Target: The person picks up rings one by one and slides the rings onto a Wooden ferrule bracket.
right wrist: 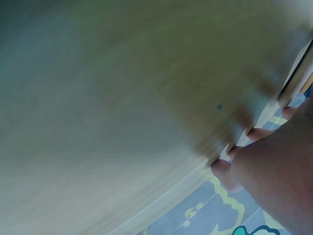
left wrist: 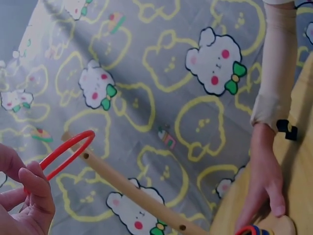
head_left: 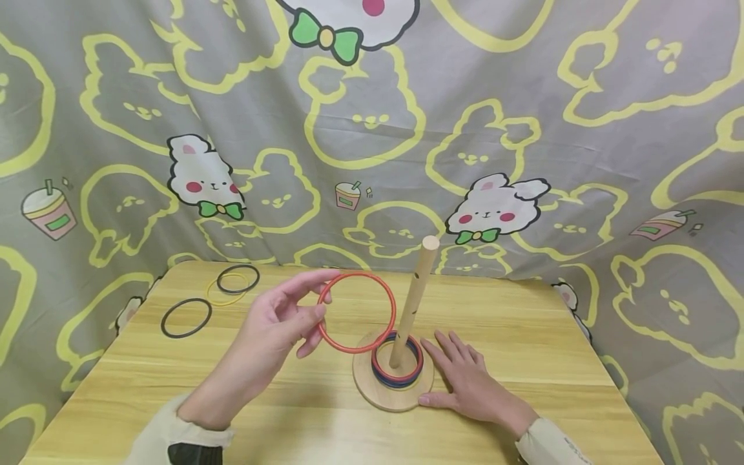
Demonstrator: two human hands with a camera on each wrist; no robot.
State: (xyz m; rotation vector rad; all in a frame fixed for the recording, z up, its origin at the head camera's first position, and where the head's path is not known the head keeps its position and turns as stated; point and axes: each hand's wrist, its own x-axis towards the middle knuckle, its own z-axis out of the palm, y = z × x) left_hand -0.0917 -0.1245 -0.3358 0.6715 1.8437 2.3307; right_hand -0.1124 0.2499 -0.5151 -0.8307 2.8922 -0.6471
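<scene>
My left hand (head_left: 285,316) pinches a red ring (head_left: 394,310) by its left side, thumb in front and fingers behind. The ring is held up left of a wooden peg (head_left: 420,284), its lower right edge overlapping the stacked rings in the head view. The peg rises from a round wooden base (head_left: 372,387), with several red, dark blue and yellow rings (head_left: 420,368) lying around its foot. My right hand (head_left: 467,378) rests on the table at the base's right side, fingers straight, thumb at the base's edge. In the left wrist view the red ring (left wrist: 68,152) appears tilted near the peg's top.
At the table's back left lie a black ring (head_left: 186,337) and another black ring (head_left: 256,281) overlapping a yellow ring (head_left: 212,303). A patterned grey curtain (head_left: 372,181) hangs behind the wooden table (head_left: 523,323) and along its sides.
</scene>
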